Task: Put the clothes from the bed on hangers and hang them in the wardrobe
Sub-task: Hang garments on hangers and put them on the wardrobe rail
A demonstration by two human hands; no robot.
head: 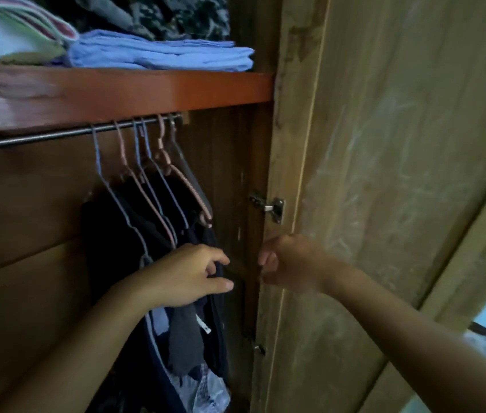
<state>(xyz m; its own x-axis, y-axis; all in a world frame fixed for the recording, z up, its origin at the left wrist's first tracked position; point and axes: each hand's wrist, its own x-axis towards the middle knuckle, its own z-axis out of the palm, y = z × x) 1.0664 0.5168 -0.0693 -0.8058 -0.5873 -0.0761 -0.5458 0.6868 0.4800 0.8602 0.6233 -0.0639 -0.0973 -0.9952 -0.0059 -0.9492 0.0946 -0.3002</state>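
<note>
Head view: left hand (186, 275) touches hung dark clothes (122, 234); right hand (289, 263) beside.

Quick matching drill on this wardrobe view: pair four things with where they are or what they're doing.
Things:
1. folded blue clothes
2. hangers
3. left hand
4. door hinge

Places or states:
A. hooked on the metal rail
B. fingers spread on the dark hanging clothes
C. lying on the shelf above the rail
D. joining the open door to the wardrobe side

Pairs: 1-C, 2-A, 3-B, 4-D
</note>
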